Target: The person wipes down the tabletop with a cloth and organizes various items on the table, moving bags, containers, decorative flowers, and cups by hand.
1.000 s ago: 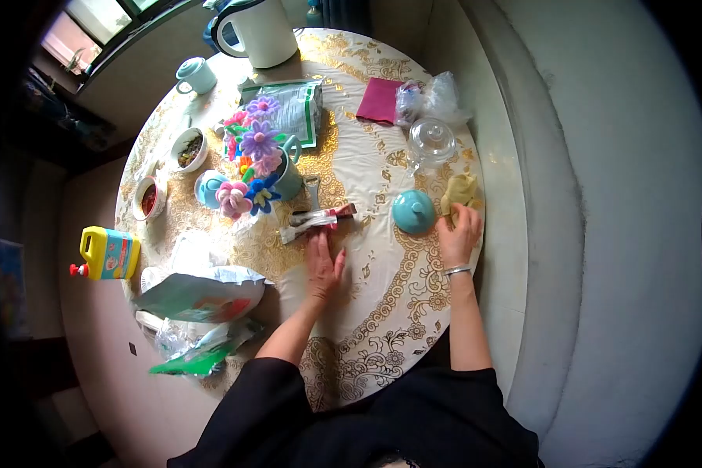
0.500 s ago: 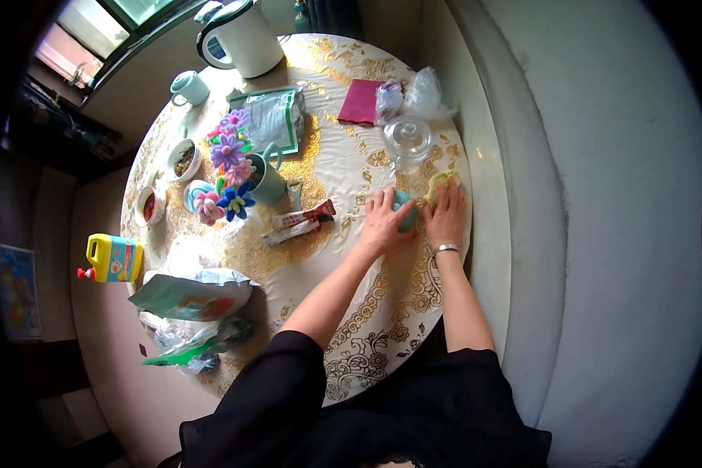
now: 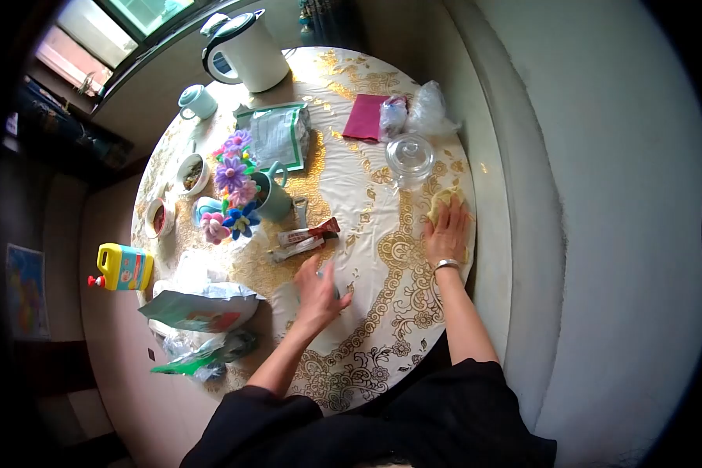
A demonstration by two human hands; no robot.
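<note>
Nearer us than the sachets [image 3: 312, 231], our left hand [image 3: 317, 299] curls its fingers round a mostly hidden teal lid [image 3: 320, 275]. Right of the sachets, our right hand [image 3: 447, 234] lies flat — fingers slightly spread — on a yellow cloth [image 3: 446, 193]. Far beyond the sachets stands a kettle [image 3: 249, 58].

On our bench [image 3: 370, 269], the kettle [image 3: 257, 62] stands far back, with a cup [image 3: 198, 102] to its left and a packet [image 3: 273, 136] before it. Right of the packet lie a sheet [image 3: 363, 117], then bags [image 3: 431, 111]. Nearer us, flowers [image 3: 232, 175] show just left of a mug [image 3: 274, 201]; two bowls [image 3: 203, 182] sit farther left. Sachets [image 3: 312, 232] lie before the mug, and closer still our left grip [image 3: 317, 295] covers a lid [image 3: 320, 276]. Our right grip [image 3: 447, 234] rests on a cloth [image 3: 447, 192] near the right edge; pouches [image 3: 199, 312] crowd the near left
</note>
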